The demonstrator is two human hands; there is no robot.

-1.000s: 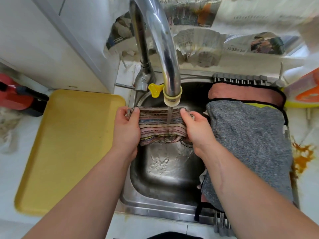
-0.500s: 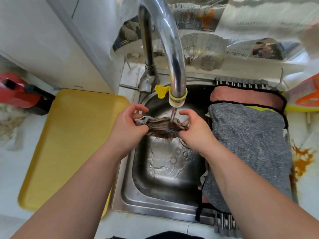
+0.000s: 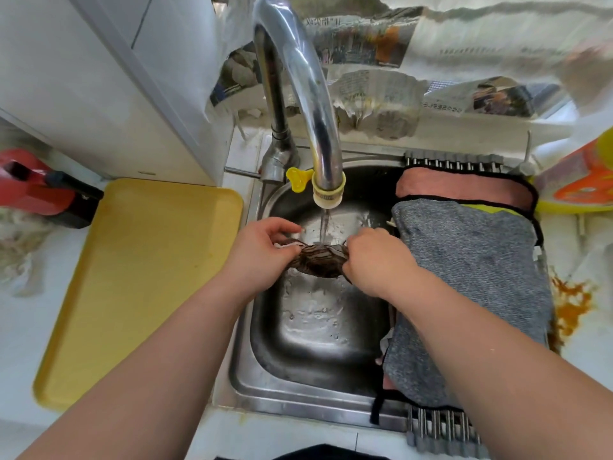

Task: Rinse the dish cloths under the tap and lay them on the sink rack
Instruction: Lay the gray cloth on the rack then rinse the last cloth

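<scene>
A striped dish cloth (image 3: 320, 261), wet and bunched into a dark roll, is stretched between my left hand (image 3: 262, 252) and my right hand (image 3: 378, 260) over the steel sink (image 3: 315, 333). Both hands grip its ends. Water runs from the chrome tap (image 3: 326, 190) straight onto the middle of the cloth. On the sink rack (image 3: 441, 426) at the right lie a grey cloth (image 3: 471, 287) and, behind it, a pink cloth (image 3: 464, 189) with black trim.
A yellow tray (image 3: 132, 287) lies on the counter left of the sink. A red and black object (image 3: 39, 190) sits at the far left. An orange and yellow item (image 3: 580, 180) is at the right edge. Newspaper (image 3: 374, 104) lines the back wall.
The cloth was spread flat under the tap a second ago; both hands have since gathered and twisted it into a tight roll, and it sits lower in the basin.
</scene>
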